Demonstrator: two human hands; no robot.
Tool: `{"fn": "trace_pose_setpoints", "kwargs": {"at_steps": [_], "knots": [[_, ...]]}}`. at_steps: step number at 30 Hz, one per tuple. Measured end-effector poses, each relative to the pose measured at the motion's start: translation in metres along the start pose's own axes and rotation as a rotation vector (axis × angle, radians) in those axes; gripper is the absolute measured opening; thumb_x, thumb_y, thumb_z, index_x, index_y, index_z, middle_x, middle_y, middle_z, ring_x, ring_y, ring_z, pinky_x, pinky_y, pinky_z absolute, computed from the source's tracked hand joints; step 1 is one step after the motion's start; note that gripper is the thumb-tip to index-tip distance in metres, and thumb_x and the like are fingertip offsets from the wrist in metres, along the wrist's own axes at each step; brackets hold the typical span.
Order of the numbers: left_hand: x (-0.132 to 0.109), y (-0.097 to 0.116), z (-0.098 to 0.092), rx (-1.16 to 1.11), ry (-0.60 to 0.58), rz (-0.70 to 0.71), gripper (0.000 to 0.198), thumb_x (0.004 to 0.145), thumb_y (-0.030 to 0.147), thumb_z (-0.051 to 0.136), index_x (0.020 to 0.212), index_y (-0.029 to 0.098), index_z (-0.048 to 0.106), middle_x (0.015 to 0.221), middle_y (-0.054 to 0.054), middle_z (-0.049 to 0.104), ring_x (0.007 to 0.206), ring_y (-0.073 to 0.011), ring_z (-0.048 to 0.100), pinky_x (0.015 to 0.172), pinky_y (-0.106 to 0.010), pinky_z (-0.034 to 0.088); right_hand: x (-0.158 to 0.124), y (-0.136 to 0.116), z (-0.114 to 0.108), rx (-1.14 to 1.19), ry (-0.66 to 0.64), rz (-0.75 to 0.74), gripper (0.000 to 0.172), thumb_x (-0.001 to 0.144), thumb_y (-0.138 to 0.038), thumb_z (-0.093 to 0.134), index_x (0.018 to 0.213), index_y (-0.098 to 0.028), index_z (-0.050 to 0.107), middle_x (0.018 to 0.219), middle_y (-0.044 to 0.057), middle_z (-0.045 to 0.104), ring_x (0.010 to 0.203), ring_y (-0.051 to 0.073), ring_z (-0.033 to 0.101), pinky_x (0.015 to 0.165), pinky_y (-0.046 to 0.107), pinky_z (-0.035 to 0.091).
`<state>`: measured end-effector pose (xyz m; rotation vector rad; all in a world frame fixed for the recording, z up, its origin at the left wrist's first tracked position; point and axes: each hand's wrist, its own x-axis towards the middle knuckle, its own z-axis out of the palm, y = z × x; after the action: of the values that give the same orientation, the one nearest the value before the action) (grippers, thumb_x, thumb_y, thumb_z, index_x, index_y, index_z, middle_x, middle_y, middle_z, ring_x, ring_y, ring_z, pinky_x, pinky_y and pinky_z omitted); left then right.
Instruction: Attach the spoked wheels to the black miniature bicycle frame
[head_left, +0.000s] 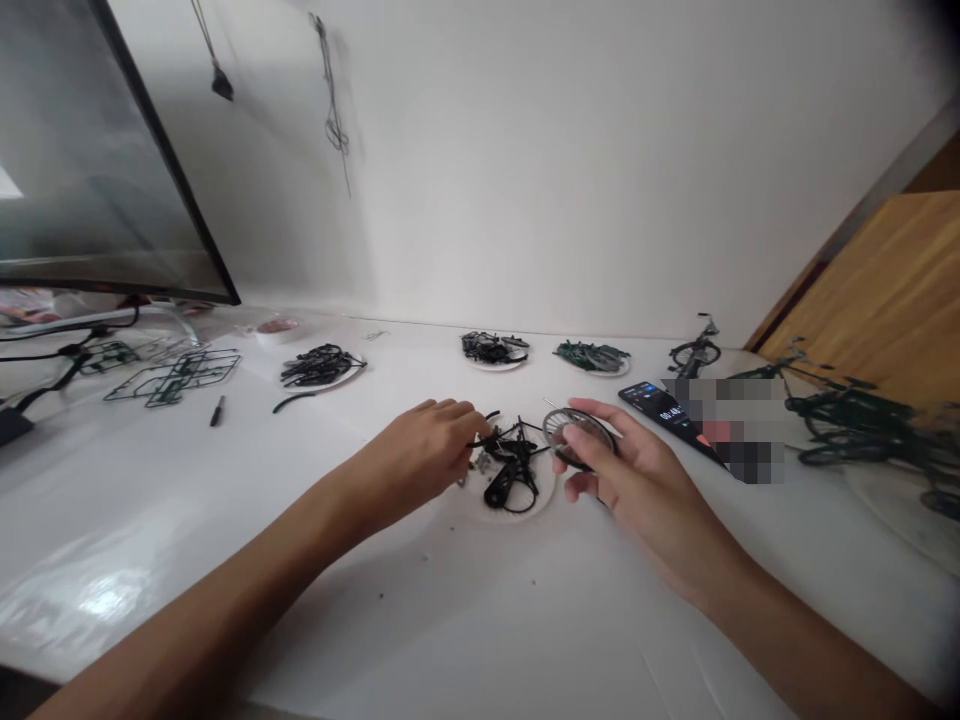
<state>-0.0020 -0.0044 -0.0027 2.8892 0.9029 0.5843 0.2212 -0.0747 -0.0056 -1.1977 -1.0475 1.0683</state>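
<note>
My right hand (630,470) is closed on a small spoked model bicycle wheel (577,437), with the thumb across its face. To its left lies a white paper plate (495,515) of black plastic bicycle parts (517,455), among them a dark chain-cover-shaped piece and a thin ring. Over the plate's left edge, my left hand (439,445) has its fingers pinched together. A dark curved piece shows at those fingertips, but whether they grip it is hidden. Small metallic bits (484,462) lie on the plate beneath the left hand.
Further back stand plates of black parts (319,367), more black parts (493,348) and green parts (592,355). Assembled model bicycles (696,350) stand right, near a phone (664,415). Left are green frames (176,378), a screwdriver (217,411) and a monitor (97,160).
</note>
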Motion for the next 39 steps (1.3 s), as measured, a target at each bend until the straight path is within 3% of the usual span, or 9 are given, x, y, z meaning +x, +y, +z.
{"fn": "trace_pose_setpoints", "kwargs": {"at_steps": [6, 13, 18, 25, 29, 39], "knots": [[-0.001, 0.008, 0.003, -0.388, 0.157, -0.138, 0.02, 0.092, 0.013, 0.056, 0.108, 0.021, 0.065, 0.094, 0.0, 0.066, 0.08, -0.0119, 0.06, 0.072, -0.026, 0.047, -0.001, 0.002, -0.002, -0.164, -0.035, -0.012, 0.054, 0.076, -0.043, 0.081, 0.116, -0.024, 0.051, 0.083, 0.002, 0.073, 0.072, 0.018, 0.069, 0.058, 0.028, 0.06], [0.005, 0.026, 0.009, -0.85, 0.062, -0.321, 0.014, 0.095, 0.027, 0.061, 0.094, 0.018, 0.071, 0.078, 0.0, 0.068, 0.072, -0.0104, 0.059, 0.063, -0.021, 0.046, -0.001, 0.011, -0.003, -0.264, -0.124, -0.088, 0.041, 0.084, -0.046, 0.072, 0.113, -0.023, 0.054, 0.085, 0.003, 0.071, 0.075, 0.021, 0.071, 0.058, 0.035, 0.065], [0.008, 0.026, 0.008, -1.07, 0.098, -0.364, 0.016, 0.092, 0.029, 0.067, 0.091, 0.013, 0.072, 0.075, -0.002, 0.07, 0.069, -0.0109, 0.064, 0.065, -0.021, 0.05, -0.006, 0.012, -0.003, -0.3, -0.231, -0.115, 0.031, 0.092, -0.045, 0.063, 0.118, -0.028, 0.057, 0.085, 0.001, 0.07, 0.077, 0.021, 0.073, 0.06, 0.034, 0.065], [0.006, 0.027, 0.009, -1.176, 0.021, -0.355, 0.019, 0.092, 0.03, 0.068, 0.091, 0.012, 0.071, 0.073, -0.004, 0.071, 0.07, -0.0121, 0.065, 0.069, -0.023, 0.053, -0.009, 0.009, -0.005, -0.374, -0.252, -0.207, 0.036, 0.096, -0.045, 0.059, 0.129, -0.031, 0.058, 0.086, 0.001, 0.07, 0.073, 0.018, 0.069, 0.062, 0.033, 0.063], [0.006, 0.029, 0.01, -1.215, -0.039, -0.341, 0.02, 0.093, 0.03, 0.067, 0.086, 0.011, 0.069, 0.071, -0.003, 0.069, 0.068, -0.0109, 0.063, 0.067, -0.022, 0.051, -0.012, 0.006, -0.006, -0.497, -0.226, -0.301, 0.028, 0.098, -0.044, 0.055, 0.123, -0.032, 0.062, 0.097, 0.002, 0.07, 0.076, 0.016, 0.064, 0.062, 0.028, 0.056], [0.007, 0.032, 0.01, -1.292, -0.145, -0.34, 0.022, 0.091, 0.033, 0.069, 0.085, 0.012, 0.069, 0.07, -0.003, 0.066, 0.066, -0.0118, 0.062, 0.068, -0.025, 0.048, -0.012, 0.001, -0.01, -0.559, -0.261, -0.305, 0.023, 0.101, -0.044, 0.048, 0.111, -0.029, 0.062, 0.079, -0.001, 0.064, 0.066, 0.013, 0.056, 0.054, 0.024, 0.045]]}}
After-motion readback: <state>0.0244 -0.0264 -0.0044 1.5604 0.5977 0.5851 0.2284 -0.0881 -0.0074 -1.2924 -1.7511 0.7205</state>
